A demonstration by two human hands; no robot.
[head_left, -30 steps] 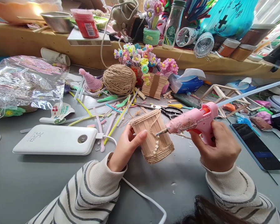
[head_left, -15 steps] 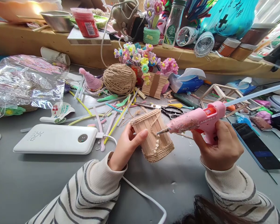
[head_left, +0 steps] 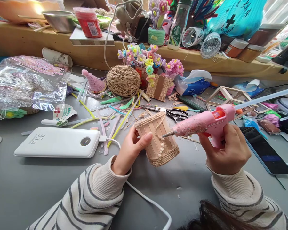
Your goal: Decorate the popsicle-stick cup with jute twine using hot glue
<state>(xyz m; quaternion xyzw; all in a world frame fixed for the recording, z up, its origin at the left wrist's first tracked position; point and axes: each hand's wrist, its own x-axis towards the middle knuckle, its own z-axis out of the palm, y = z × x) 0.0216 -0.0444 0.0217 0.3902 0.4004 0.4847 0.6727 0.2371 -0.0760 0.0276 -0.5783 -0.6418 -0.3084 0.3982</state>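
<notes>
My left hand [head_left: 132,148] is closed around the left side of a small wooden-stick cup [head_left: 150,139], thumb on its front. Twine is wound round the cup's two ends, and a loose length crosses its side above a row of small pale beads or blobs. The cup is tilted. My right hand [head_left: 227,151] grips a pink hot glue gun [head_left: 201,123] by its handle, with a long glue stick [head_left: 266,95] sticking out of the back. The gun's metal nozzle is at the cup's side, by the twine; whether it touches I cannot tell.
A white power bank [head_left: 57,142] with a cable lies left of my hands. Behind the cup are scissors [head_left: 172,113], a ball of twine [head_left: 123,81] and a stack of craft sticks [head_left: 159,88]. A phone [head_left: 266,151] lies at the right. A cluttered ledge [head_left: 86,52] runs along the back.
Almost nothing differs. The glue gun and my right hand have shifted very slightly to the right, along with a slight shift of the whole view.
</notes>
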